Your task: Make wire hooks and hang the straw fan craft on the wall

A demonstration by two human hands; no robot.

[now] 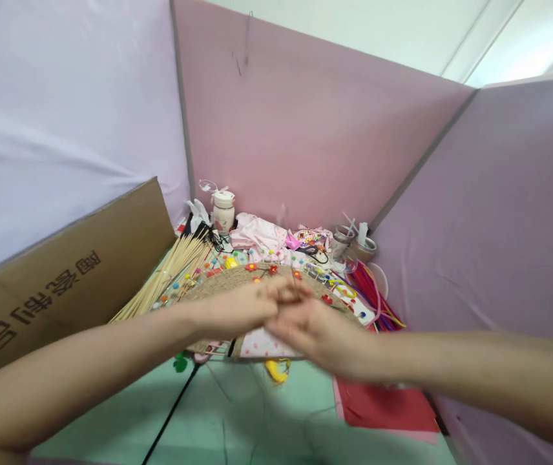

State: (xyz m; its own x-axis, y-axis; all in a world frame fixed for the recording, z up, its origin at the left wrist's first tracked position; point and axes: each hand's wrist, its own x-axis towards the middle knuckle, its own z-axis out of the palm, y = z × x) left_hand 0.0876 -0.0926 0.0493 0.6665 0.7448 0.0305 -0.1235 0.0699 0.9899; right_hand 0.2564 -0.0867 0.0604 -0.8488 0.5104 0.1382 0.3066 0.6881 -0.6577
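My left hand (250,305) and my right hand (318,329) meet in the middle of the head view, fingertips together. Both look closed in a pinch, partly smeared by motion. A thin dark strand seems to show at the fingertips, but what they hold cannot be made out. Just behind and beneath them stands a fan-shaped piece wound with brown twine (228,281), dotted with red flowers (273,269). Its lower middle carries a white panel with pink dots (257,344). My hands hide much of its centre.
Bamboo sticks (167,278) lie at left beside a cardboard sheet (73,271). A white bottle (223,212), pink cloth (257,230) and cups (364,248) stand behind. Coloured pipe cleaners (368,290) and red sheets (387,408) lie at right. A yellow piece (277,371) lies in front.
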